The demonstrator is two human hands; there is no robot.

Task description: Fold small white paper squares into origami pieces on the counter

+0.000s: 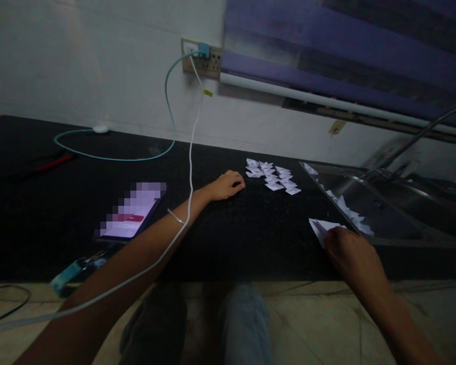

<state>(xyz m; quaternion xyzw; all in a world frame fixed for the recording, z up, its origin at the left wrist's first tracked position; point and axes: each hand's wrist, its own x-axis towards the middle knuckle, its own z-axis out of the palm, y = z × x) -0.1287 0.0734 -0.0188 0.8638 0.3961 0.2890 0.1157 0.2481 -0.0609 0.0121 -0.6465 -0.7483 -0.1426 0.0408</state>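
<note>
My right hand (353,253) is closed in a pinch on a folded white paper (321,229) with pointed corners, held above the counter beside the sink. The fingers cover its near part. My left hand (226,186) rests on the black counter (235,238), loosely bent, with a gap between thumb and fingers and nothing visible in it. Just right of it lie several small folded white paper pieces (275,177), shaped like little boats and set in rows. More white paper shapes (347,209) show along the sink's near edge; whether they are reflections I cannot tell.
A steel sink (399,208) with a faucet (421,134) takes up the right side. A white cable (191,162) hangs from the wall socket (213,63) across my left forearm. A phone (133,213) and a teal strap (66,276) lie left. A teal cable (114,158) loops behind.
</note>
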